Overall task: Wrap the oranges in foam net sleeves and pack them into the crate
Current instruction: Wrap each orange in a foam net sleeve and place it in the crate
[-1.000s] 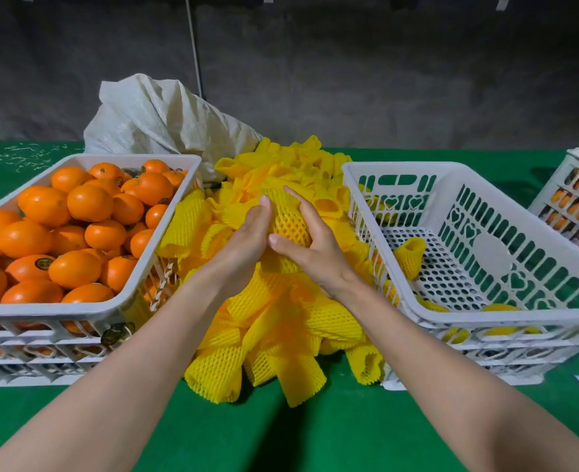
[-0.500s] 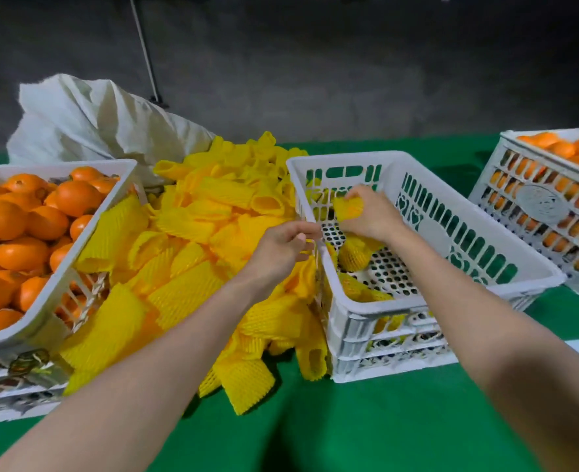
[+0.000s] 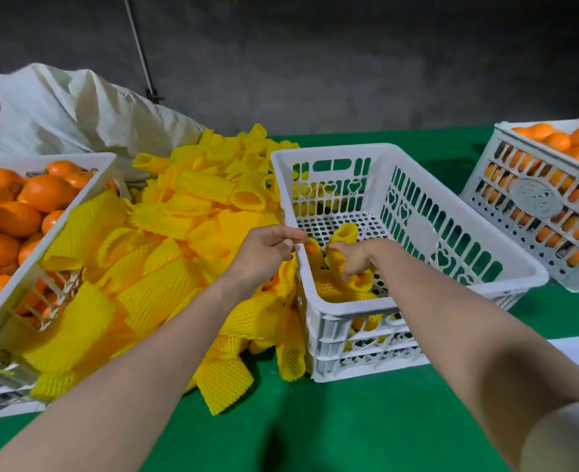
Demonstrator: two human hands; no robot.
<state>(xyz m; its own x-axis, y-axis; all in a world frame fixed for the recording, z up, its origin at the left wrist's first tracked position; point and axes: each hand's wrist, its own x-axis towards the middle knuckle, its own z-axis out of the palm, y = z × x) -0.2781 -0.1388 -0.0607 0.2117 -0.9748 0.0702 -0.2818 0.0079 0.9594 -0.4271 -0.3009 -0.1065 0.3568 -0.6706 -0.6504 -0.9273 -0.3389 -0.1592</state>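
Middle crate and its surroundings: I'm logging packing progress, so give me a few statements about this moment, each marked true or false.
1. The right hand is inside the middle crate, gripping a sleeved orange. True.
2. The middle crate is packed to the rim. False: only a few wrapped oranges lie at its near end, and the bare perforated floor shows.
3. The loose foam sleeves are piled between the left crate and the middle crate. True.
4. The left crate holds wrapped fruit. False: it holds bare oranges.
5. The left hand reaches into the left crate. False: it is at the middle crate's left rim.
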